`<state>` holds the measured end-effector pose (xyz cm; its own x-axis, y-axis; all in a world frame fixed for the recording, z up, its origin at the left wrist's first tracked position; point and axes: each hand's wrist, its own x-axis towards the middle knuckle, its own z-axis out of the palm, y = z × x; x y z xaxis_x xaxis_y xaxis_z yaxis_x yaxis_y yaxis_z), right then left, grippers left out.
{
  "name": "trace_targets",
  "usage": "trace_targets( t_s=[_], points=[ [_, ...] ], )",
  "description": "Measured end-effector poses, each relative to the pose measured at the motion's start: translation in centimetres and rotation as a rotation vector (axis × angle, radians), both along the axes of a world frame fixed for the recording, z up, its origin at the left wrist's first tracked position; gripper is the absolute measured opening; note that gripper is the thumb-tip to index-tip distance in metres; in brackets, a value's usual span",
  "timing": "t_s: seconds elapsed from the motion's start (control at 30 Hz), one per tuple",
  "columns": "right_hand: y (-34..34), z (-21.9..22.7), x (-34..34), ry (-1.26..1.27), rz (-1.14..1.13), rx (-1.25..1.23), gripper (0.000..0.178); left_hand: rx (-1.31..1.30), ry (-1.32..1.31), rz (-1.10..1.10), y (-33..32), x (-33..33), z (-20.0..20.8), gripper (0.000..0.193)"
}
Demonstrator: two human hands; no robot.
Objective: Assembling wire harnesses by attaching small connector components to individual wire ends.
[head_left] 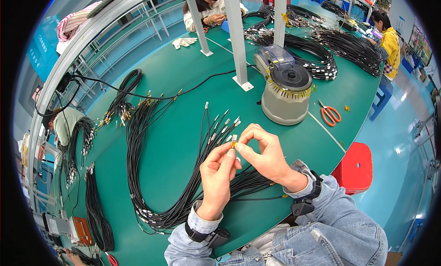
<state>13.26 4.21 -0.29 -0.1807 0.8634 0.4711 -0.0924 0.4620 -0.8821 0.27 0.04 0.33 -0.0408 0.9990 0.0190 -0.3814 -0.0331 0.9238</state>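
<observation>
Near the front of the green table, my two hands meet at the metal connector (234, 138) of a cable end. My left hand (217, 177) is closed and pinches the end from below. Thumb and forefinger of my right hand (264, 154) press at a small piece of yellow tape (233, 145) just under the connector. Fingers hide most of the held cable. Beneath and beside my hands curves a long bundle of black cables (138, 174), with several silver connector ends fanned out just beyond my left hand.
A round grey tape dispenser (285, 105) stands beyond my right hand, with orange-handled cutters (330, 115) beside it. White posts (236, 40) rise from the green table (183, 123). More cable bundles (98, 215) lie left and far right. A red stool (357, 169) is at the right edge. Other people work around the table.
</observation>
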Motion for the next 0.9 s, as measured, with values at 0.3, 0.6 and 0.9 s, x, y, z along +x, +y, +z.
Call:
trace_targets(
  t_s=[0.3,0.6,0.9],
  points=[
    [0.04,0.09,0.11,-0.019,-0.004,-0.011,0.007,-0.003,0.015,-0.012,-0.01,-0.04,-0.05,0.02],
    [-0.13,0.52,0.24,-0.08,-0.038,0.032,0.008,0.026,0.078,0.006,-0.12,0.14,0.23,0.017],
    [-0.29,0.87,0.43,-0.14,-0.035,0.081,0.008,0.007,0.056,-0.013,0.0,-0.3,0.06,0.018]
  ],
)
